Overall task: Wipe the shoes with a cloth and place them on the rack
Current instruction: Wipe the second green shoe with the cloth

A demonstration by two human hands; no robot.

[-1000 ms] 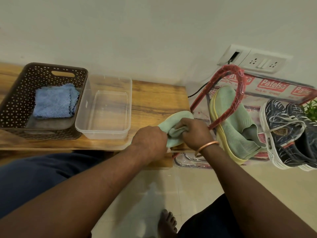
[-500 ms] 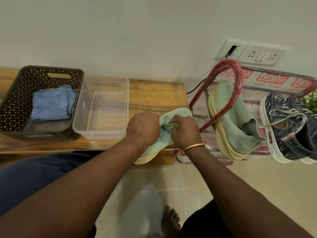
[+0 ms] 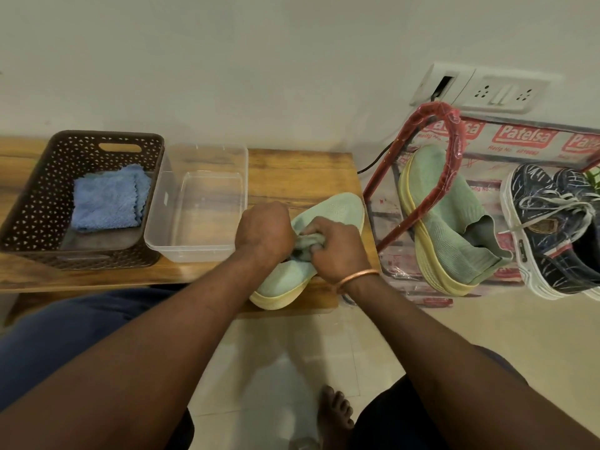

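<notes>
A pale green knitted shoe (image 3: 337, 212) with a yellow sole lies on the wooden bench (image 3: 302, 170), toe toward the wall and heel over the front edge. My left hand (image 3: 264, 232) clasps its middle from the left. My right hand (image 3: 337, 248) is closed on bunched grey-green fabric at the shoe's opening, which looks like its collar. The matching green shoe (image 3: 454, 222) leans on the red-framed rack (image 3: 453, 151) to the right. A folded blue cloth (image 3: 107, 199) lies in the brown basket (image 3: 29, 203).
A clear plastic tub (image 3: 156, 222) stands between the basket and my hands. Dark patterned sneakers (image 3: 558, 228) sit on the rack's right side. A wall socket (image 3: 500, 92) with a black cable is above the rack. My bare foot (image 3: 334, 407) rests on the tiled floor.
The green shoe has swung out from under my hands. Its heel and yellow sole now stick out over the bench's front edge. Both hands stay closed on it.
</notes>
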